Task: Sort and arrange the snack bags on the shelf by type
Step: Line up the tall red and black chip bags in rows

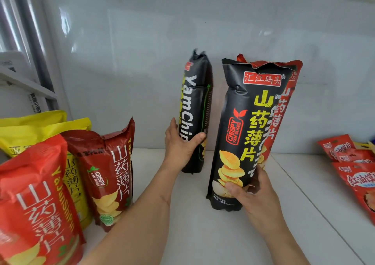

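Note:
My left hand (181,146) grips a tall black yam-chip bag (195,106) near its lower half; the bag stands upright, turned side-on, close to the back wall. My right hand (254,193) holds the bottom of a second black yam-chip bag (246,126), which stands upright facing me. Right behind that bag, touching it, stands a tall red bag (288,94) of the same shape. At the left stand a dark red bag (109,173), a bright red bag (34,199) and yellow bags (40,128).
The white shelf (203,234) has a pale back wall (182,41). Several small red snack packets (353,163) lie at the right edge. A metal frame post (30,31) rises at the far left.

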`<state>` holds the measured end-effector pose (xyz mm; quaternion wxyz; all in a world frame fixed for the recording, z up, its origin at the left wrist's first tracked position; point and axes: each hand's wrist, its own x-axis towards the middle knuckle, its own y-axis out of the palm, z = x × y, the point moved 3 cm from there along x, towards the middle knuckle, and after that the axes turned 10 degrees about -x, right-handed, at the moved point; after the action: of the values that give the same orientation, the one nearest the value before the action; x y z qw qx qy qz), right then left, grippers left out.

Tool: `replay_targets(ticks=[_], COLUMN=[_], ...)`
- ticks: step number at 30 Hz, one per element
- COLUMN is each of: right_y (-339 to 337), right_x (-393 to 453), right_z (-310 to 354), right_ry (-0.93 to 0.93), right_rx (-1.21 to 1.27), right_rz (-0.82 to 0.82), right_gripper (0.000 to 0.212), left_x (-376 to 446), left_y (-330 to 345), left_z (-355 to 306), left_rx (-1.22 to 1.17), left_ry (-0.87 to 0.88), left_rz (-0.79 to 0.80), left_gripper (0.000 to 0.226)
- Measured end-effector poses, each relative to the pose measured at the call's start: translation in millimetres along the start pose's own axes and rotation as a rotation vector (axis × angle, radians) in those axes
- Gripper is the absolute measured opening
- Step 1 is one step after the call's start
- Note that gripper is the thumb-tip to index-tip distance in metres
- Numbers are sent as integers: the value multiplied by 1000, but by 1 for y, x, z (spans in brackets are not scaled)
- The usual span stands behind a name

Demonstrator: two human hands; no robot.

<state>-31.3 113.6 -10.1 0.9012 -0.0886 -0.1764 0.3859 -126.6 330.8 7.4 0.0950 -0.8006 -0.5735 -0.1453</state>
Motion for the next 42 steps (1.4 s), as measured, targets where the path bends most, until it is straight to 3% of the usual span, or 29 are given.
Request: replay_targets(ticks=[3, 6, 10, 18, 22, 27, 30, 35, 39, 42], right_y=[-2, -3, -4, -4, -4, -4, -5, -5, -5, -5], right_x=[-2, -3, -5, -5, -7, -6, -6, -4, -4, -3], right_z=[-1, -1, -2, -2, -1, -4, -5, -6, -8, -8], right_ry=[17, 19, 41, 39, 22, 14, 9, 1, -1, -5], right_rx=[-7, -12, -22, -5, 20, 27, 20, 28, 25, 32], right_rz=[-10, -8, -14, -12, -24, -27, -30, -21, -5, -1], right_gripper=[70, 72, 84, 87, 78, 61, 60, 58, 58, 57], left_x=[-2, -3, -5, -23, -26, -23, -24, -22, -17, -17], left_y=[4, 7, 3, -7, -10, -14, -13, -12, -9, -9], left_z=[-2, -6, -7, -2, -1, 3, 2, -2, -10, -14], left_rx=[-136, -221, -189, -207, -166, -198, -190, -284, -313, -288], left_ry=[-25, -62, -70, -74, -59, -67, -57, -125, -150, -100], left_rz=[110, 209, 207, 241, 198, 132, 113, 183, 300, 277], left_gripper=[102, 107, 103, 92, 89, 108, 99, 103, 82, 75])
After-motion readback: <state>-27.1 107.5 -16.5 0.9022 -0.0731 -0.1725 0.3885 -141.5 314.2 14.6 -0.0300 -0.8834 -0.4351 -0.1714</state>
